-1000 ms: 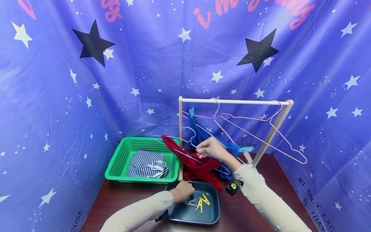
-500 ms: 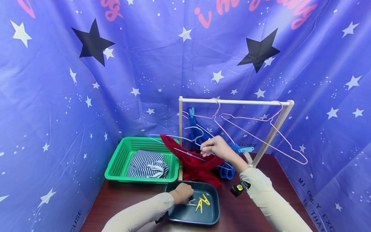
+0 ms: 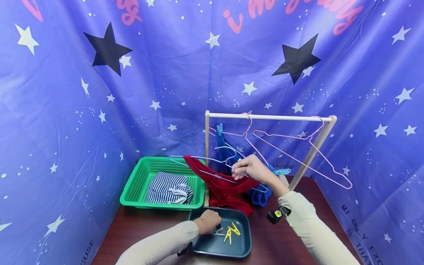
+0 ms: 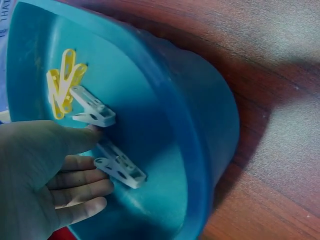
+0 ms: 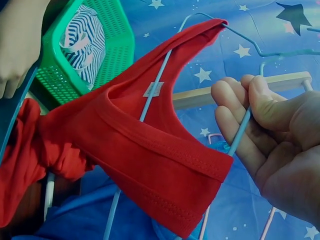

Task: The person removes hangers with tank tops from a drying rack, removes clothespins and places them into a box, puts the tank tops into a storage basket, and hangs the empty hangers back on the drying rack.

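Note:
My right hand [image 3: 251,171] grips a light-blue wire hanger [image 5: 240,131] by its shoulder, beside the hook. A red sleeveless top [image 5: 145,145] hangs from that hanger, one strap over the hanger's far end and its lower part drooping toward the table. Down in the dark blue-green tray [image 3: 243,250], my left hand [image 3: 208,221] pinches a whitish clothespin [image 4: 122,170] between thumb and forefinger, the other fingers loosely bent. Close to the thumb lies a second whitish clothespin [image 4: 95,112], with two yellow clothespins [image 4: 65,85] beyond it.
Behind the right hand stands a rack [image 3: 265,117] with two pink hangers [image 3: 306,137]. One bears a blue garment [image 3: 260,195] clipped with light-blue clothespins [image 3: 281,171]. At the left, a green basket [image 3: 132,187] holds a striped garment [image 3: 167,186].
My right hand has moved a little to the right, bringing the hanger and the red top with it. The left hand stays in the tray.

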Demonstrator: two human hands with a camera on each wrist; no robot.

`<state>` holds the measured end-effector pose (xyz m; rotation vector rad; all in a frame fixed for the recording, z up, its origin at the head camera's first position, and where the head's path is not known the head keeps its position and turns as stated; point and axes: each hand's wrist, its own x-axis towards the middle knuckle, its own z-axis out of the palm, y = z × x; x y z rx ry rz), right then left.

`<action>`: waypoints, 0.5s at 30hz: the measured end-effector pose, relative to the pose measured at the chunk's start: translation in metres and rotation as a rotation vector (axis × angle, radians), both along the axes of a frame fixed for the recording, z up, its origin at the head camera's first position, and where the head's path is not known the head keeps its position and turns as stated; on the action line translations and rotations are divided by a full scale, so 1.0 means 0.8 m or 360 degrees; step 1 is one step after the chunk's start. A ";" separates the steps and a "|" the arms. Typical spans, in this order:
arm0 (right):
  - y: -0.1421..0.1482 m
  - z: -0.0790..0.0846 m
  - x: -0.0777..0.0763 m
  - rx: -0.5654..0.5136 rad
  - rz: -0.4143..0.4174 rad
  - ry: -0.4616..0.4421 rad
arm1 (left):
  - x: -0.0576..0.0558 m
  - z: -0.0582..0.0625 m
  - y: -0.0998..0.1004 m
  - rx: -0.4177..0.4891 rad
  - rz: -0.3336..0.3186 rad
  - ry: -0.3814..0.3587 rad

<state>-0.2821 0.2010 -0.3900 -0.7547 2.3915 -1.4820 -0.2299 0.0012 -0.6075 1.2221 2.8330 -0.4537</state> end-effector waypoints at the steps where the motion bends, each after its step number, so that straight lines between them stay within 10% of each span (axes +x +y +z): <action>1: 0.001 -0.001 0.000 0.0003 0.0013 0.0002 | 0.001 0.002 -0.001 0.0008 -0.0007 0.0006; 9: 0.002 -0.012 -0.001 -0.0018 0.0055 -0.0007 | 0.003 0.046 -0.016 0.0427 -0.0370 0.0183; 15: 0.000 -0.012 -0.004 -0.0035 0.0027 -0.0031 | -0.013 0.100 -0.030 0.1073 -0.0776 0.0721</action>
